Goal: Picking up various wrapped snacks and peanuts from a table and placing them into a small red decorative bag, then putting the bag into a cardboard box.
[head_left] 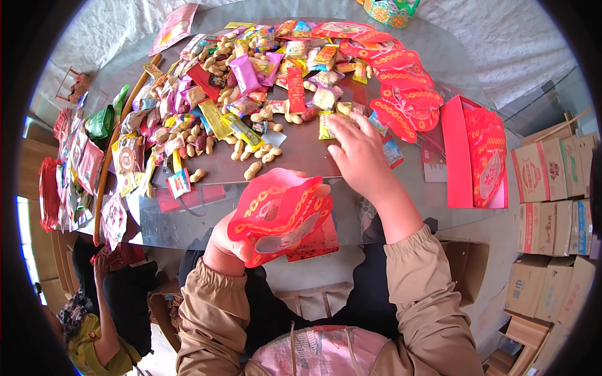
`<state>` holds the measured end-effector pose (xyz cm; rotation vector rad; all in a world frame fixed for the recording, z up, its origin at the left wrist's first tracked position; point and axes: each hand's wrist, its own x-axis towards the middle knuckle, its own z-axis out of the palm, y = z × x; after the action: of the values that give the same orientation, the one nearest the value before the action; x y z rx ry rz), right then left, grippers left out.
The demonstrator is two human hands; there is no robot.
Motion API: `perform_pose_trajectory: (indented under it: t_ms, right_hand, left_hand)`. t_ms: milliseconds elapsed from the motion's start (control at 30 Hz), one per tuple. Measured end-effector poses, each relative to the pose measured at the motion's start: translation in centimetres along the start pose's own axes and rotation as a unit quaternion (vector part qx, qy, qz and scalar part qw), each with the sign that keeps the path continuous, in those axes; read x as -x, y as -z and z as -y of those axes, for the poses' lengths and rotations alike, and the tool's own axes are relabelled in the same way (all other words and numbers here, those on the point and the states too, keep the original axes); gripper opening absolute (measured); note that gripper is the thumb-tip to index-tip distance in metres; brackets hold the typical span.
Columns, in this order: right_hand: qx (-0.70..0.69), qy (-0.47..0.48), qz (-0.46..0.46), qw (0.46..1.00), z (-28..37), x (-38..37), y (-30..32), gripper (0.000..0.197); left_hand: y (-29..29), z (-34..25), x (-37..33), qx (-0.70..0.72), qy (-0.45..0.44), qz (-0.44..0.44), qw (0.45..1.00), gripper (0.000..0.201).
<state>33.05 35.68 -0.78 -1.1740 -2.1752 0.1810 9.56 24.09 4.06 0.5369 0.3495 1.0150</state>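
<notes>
Tan sleeves come first, then the left hand, holding a red bag between fingers and thumb. Farther on, the right hand has its fingers apart, tips by a small yellow packet; I can't tell if they touch. Past those tips are candies and peanuts, with other red bags to the right.
</notes>
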Motion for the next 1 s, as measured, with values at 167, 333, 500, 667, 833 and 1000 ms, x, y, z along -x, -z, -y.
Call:
perform_pose_trajectory:
  t_ms: [167,333,500,667,833,1000]
  right_hand:
    - [0.075,0.032,0.046,0.996,0.7,0.1,-0.4,0.048]
    - [0.086,0.059,0.020,0.994,0.8,-0.1,-0.6,0.044]
    - [0.051,0.073,0.011,0.996,0.9,0.1,-1.8,0.031]
    - [0.040,0.071,0.024,0.996,-0.3,-0.5,-1.6,0.024]
    - [-0.162,-0.018,-0.081,0.983,0.5,-1.0,-1.2,0.018]
    - [-0.522,-0.110,-0.044,0.845,4.8,-0.8,2.9,0.031]
  left_hand:
    - [0.9,0.1,0.3,0.012,-0.010,-0.027,1.000,0.128]
    - [1.0,0.3,0.3,0.011,-0.032,-0.060,0.998,0.115]
    - [1.1,0.9,0.5,0.012,-0.002,-0.068,0.998,0.107]
    - [3.9,1.7,1.9,0.009,0.027,-0.094,0.995,0.107]
    - [3.4,1.4,2.5,0.014,0.033,-0.117,0.993,0.103]
    - [0.1,0.3,1.2,0.015,0.077,-0.064,0.995,0.092]
